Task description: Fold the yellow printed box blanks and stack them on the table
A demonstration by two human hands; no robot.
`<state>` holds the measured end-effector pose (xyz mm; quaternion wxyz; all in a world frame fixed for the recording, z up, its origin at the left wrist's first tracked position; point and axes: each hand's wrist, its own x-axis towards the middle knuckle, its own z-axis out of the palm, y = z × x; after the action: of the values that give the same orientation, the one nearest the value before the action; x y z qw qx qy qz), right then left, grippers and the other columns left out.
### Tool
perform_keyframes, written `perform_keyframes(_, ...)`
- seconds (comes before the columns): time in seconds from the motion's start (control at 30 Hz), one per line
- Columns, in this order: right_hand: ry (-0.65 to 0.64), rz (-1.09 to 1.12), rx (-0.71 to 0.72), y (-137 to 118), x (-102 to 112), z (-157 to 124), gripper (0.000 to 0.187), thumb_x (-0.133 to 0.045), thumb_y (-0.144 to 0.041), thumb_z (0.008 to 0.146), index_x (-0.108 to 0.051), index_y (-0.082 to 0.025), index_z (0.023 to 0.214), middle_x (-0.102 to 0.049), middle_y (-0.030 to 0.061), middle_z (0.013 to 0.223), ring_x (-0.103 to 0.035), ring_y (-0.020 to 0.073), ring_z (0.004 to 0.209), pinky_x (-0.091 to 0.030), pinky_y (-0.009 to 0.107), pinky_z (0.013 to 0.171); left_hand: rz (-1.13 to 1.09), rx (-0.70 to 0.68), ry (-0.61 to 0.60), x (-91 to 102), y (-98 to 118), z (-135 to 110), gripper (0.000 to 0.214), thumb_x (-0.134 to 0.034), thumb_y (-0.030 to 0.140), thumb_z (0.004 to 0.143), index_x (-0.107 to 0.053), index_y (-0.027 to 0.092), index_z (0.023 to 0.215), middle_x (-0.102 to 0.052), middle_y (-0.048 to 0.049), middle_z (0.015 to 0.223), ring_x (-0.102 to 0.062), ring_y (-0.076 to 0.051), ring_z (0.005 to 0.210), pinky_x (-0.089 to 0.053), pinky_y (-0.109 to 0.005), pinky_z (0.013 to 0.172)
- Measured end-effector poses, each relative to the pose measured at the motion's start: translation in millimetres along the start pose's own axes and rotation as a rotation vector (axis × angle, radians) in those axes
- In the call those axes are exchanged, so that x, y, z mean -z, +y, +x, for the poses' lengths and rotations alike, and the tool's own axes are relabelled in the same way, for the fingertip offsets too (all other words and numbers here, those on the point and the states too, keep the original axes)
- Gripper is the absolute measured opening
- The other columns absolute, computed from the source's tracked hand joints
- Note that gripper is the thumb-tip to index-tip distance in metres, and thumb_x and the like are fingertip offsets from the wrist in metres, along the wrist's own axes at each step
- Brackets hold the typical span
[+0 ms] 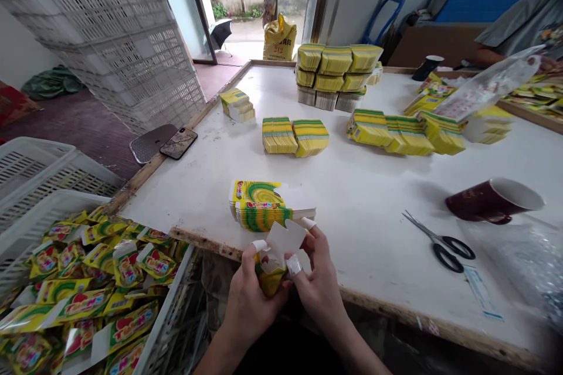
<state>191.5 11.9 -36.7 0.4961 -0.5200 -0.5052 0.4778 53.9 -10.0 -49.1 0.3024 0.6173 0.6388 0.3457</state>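
A small yellow and green printed carton (271, 282) is held over the table's front edge, its white flaps (284, 241) standing up. My left hand (251, 293) grips its left side, thumb at the open top. My right hand (317, 274) pinches it from the right, with fingers at the flaps and white tape round thumb and fingertip. Whether anything is inside the carton cannot be seen. Just beyond the hands lies a stack of flat printed cartons (259, 202) with white ends pointing right.
At left, a white crate (163, 328) holds many printed cartons. More carton stacks (295, 136) stand farther back, some piled high (336, 67). Scissors (440, 240), a tipped dark mug (488, 200) and clear plastic lie at right. A phone (179, 143) rests by the left edge. Another person (519, 29) sits at far right.
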Motion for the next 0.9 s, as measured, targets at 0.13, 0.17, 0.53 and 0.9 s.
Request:
perform_keyframes(0.13,-0.135,0.187,-0.108,3,0,7,0.039,-0.053,-0.041,0.093,-0.047,-0.021,0.125,-0.065,0.0103,0.115,-0.063,0.0240,0.106,-0.052,0.039,0.094,0.082,-0.080,0.060,-1.9,-2,3,0.057,-0.073,0.042,0.075,-0.043,0.024,0.120,-0.074,-0.0086,0.093,-0.073,-0.029,0.078,-0.056,-0.037,0.066)
perform_keyframes(0.17,-0.172,0.211,-0.155,4,0,8,0.039,-0.056,-0.044,0.091,-0.051,-0.021,0.121,-0.066,0.0102,0.112,-0.064,0.0250,0.105,-0.052,0.041,0.094,0.114,-0.108,0.062,-2.2,-3,4,0.055,-0.072,0.040,0.075,-0.043,0.024,0.119,-0.074,-0.0083,0.093,-0.073,-0.029,0.079,-0.056,-0.036,0.066)
perform_keyframes(0.53,-0.406,0.073,-0.087,0,3,2,0.041,-0.058,-0.037,0.092,-0.058,-0.021,0.130,-0.067,0.0108,0.120,-0.060,0.0284,0.117,-0.047,0.045,0.102,-0.026,-0.136,-0.153,-4.3,-5,-1,0.062,-0.065,0.016,0.071,-0.035,0.024,0.125,-0.070,-0.0103,0.105,-0.071,-0.029,0.086,-0.055,-0.038,0.070)
perform_keyframes(0.9,-0.407,-0.253,0.241,20,16,-2,0.056,-0.047,-0.012,0.093,-0.045,-0.026,0.147,-0.044,0.0113,0.153,-0.037,0.0275,0.144,-0.036,0.048,0.115,-0.009,-0.028,-0.027,2.1,-12,2,0.056,-0.073,0.021,0.065,-0.053,0.021,0.117,-0.067,-0.0122,0.110,-0.065,-0.033,0.101,-0.051,-0.047,0.085)
